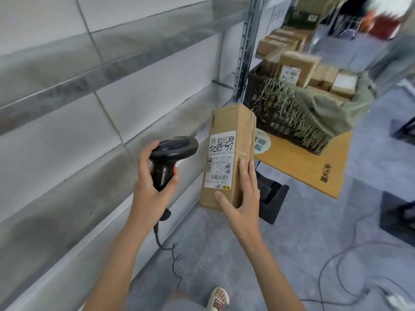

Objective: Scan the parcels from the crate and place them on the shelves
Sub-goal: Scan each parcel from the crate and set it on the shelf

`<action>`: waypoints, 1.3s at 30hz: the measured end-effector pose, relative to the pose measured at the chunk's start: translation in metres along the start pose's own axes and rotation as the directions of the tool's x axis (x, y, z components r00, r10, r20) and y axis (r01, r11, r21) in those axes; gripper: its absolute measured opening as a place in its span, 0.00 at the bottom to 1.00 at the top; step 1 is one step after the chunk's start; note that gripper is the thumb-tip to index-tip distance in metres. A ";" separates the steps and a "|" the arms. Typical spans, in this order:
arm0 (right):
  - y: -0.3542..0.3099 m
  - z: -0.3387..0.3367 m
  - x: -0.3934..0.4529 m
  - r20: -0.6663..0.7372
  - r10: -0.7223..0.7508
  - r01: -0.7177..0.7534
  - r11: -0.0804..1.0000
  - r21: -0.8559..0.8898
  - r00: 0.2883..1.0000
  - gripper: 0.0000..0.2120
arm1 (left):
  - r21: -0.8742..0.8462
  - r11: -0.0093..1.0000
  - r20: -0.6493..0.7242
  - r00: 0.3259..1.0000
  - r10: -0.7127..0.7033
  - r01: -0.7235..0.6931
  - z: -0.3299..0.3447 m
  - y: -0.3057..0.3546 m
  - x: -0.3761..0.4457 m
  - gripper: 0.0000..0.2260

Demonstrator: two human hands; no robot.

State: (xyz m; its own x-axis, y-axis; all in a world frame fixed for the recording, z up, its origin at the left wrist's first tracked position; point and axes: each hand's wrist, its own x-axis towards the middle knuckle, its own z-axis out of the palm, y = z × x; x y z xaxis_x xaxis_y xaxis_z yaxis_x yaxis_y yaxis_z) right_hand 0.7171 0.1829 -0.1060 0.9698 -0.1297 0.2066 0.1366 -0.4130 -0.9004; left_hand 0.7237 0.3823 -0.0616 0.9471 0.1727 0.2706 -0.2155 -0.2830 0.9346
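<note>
Parcel (229,153): long brown cardboard box, held upright in mid-air just right of centre, its white shipping label with barcodes and handwritten digits facing the camera.

Shelves (67,90): grey metal tiers running along the left side, blurred, with a pale tiled wall behind.

Left hand (155,178): fingers curled round the grip of a black handheld scanner (173,153); thumb lies over the back of the head, and a fingertip sits by the orange trigger. Scanner nose points right toward the parcel's label, just apart from it. Dark cable (173,254) hangs from the handle base toward the floor.

Right hand (242,196): clasps the parcel's lower right part, thumb across the front face below the label, fingers laid along the right edge.

Crate (276,117): dark slatted plastic, behind and to the right of the parcel, resting on a yellow wooden table (310,162). It holds several more cardboard boxes (298,66), a grey-green cloth and straw-like fibres draped over its rim.

Floor (314,243): grey concrete, loose wires lying across it; a sandalled foot (217,298) at the bottom edge.
</note>
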 end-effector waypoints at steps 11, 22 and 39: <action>0.049 -0.059 0.085 -0.221 0.107 -0.106 0.994 0.018 0.969 0.46 | -0.065 0.993 0.135 0.985 0.104 -0.096 0.118 0.012 0.115 0.31; 0.083 -0.082 0.222 -0.453 0.201 -0.233 0.972 -0.016 0.868 0.45 | -0.167 0.975 0.390 0.898 0.202 -0.146 0.236 0.004 0.259 0.36; 0.101 -0.233 0.404 -0.647 0.118 -0.430 0.833 -0.348 0.753 0.43 | -0.358 0.929 0.566 0.770 0.296 -0.094 0.356 0.013 0.407 0.37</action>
State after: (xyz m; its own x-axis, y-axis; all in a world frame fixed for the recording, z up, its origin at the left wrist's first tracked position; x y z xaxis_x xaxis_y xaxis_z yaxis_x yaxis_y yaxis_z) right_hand 1.0751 -0.1213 -0.0242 0.6158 -0.7298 0.2969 -0.3736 -0.6022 -0.7055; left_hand 1.1910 0.1135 -0.0216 0.7999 -0.4845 0.3542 -0.3742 0.0588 0.9255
